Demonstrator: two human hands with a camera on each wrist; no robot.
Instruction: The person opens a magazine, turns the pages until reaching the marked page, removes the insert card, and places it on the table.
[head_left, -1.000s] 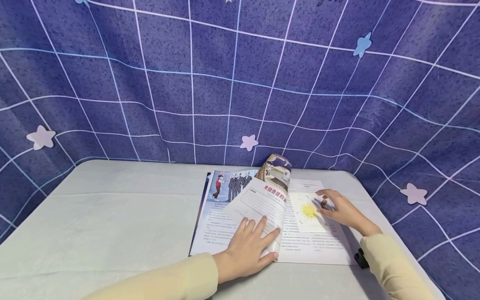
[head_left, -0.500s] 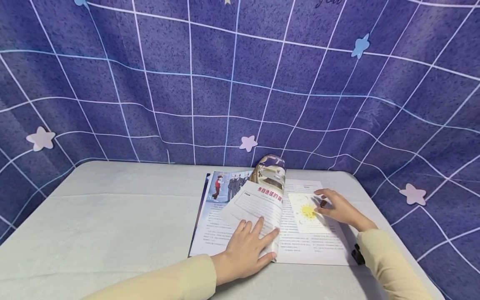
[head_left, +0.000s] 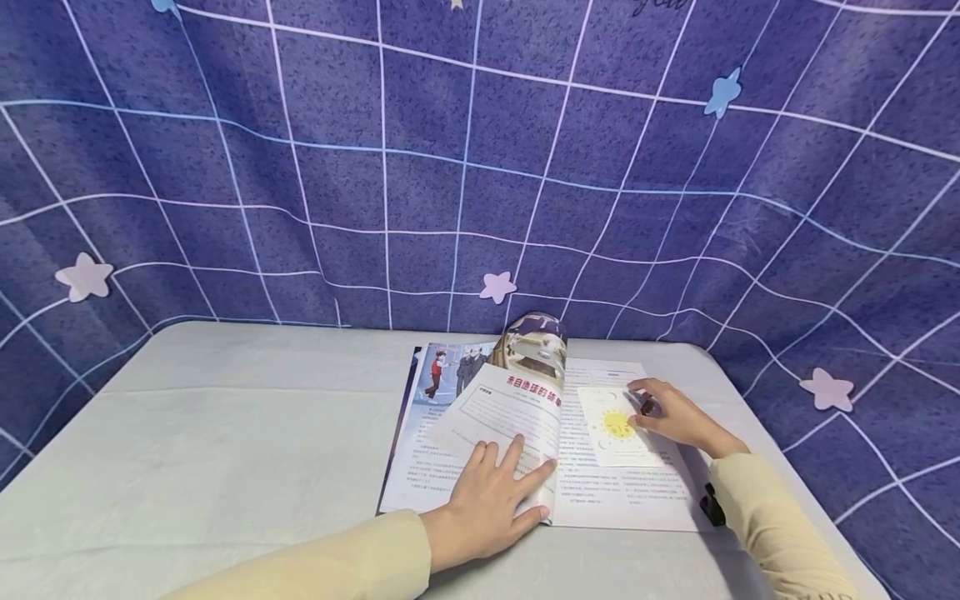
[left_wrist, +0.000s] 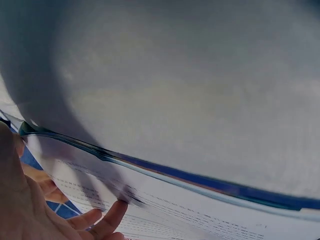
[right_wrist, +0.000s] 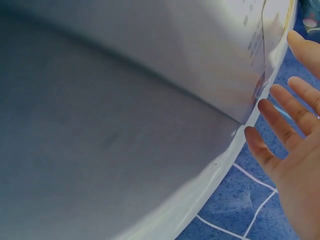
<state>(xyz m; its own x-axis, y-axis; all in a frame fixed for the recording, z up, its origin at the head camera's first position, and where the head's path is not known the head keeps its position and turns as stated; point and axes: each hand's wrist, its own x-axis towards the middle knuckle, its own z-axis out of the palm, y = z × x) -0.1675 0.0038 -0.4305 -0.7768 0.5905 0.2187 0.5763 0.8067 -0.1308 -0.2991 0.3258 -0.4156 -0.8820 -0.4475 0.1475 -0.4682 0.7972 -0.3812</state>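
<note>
A magazine [head_left: 622, 500] lies spread on the table. One leaf [head_left: 495, 417] with a red Chinese heading leans over to the left, its top curled. On the lower part of that leaf my left hand [head_left: 487, 504] rests with its fingers spread. A white card [head_left: 609, 450] with a yellow sun lies on the right page. My right hand [head_left: 686, 423] is at the card's right edge, thumb and forefinger apart over it. In the right wrist view, the fingers of the right hand [right_wrist: 295, 145] look fairly straight, beside the magazine's corner [right_wrist: 235, 112].
The table [head_left: 225, 433] has a light grey cover. Behind and to the right hangs a blue curtain [head_left: 420, 192] with a grid and stars. Near the magazine's lower right corner, a small black object [head_left: 712, 506] shows at the right sleeve [head_left: 772, 533].
The leaf under my left hand has swung further left and lies flatter, covering more of the left page's picture. Both hands have shifted only slightly. The sun card has stayed in place.
</note>
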